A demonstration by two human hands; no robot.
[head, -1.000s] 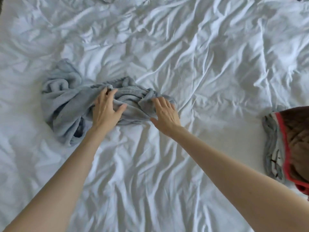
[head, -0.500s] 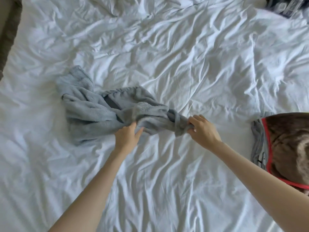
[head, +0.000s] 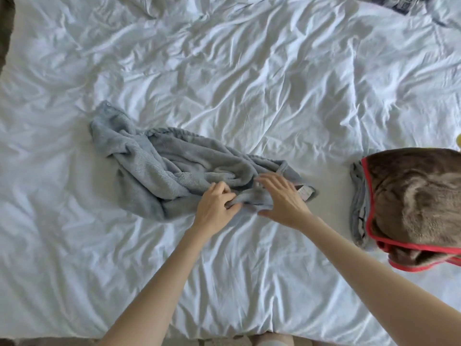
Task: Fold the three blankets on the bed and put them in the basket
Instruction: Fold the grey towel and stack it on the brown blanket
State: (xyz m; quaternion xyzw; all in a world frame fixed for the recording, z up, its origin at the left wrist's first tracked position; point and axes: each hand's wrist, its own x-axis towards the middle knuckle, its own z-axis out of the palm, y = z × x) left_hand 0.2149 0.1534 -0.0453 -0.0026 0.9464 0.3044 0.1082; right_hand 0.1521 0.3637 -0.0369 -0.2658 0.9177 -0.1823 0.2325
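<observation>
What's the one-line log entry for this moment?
left grip: pinching grey blanket | right grip: open, over it | grey blanket: crumpled | brown blanket: right, untouched | basket: unseen

A dark patterned fabric (head: 396, 3) (partly cut off) lies top right.

1. We had both bare arms stretched forward from the lower edge of the view. The left forearm (head: 159, 283) rose from bottom centre and the right forearm (head: 374, 265) came in from the lower right corner.
2. Our left hand (head: 215, 206) was knuckles up, fingers curled and pinching a fold of the grey blanket (head: 159, 176).
3. Our right hand (head: 284, 198) was palm down, fingers straight and slightly spread, thumb stretched toward the left hand; it was a little blurred.
4. We kept the two hands just beside each other, apart.
</observation>
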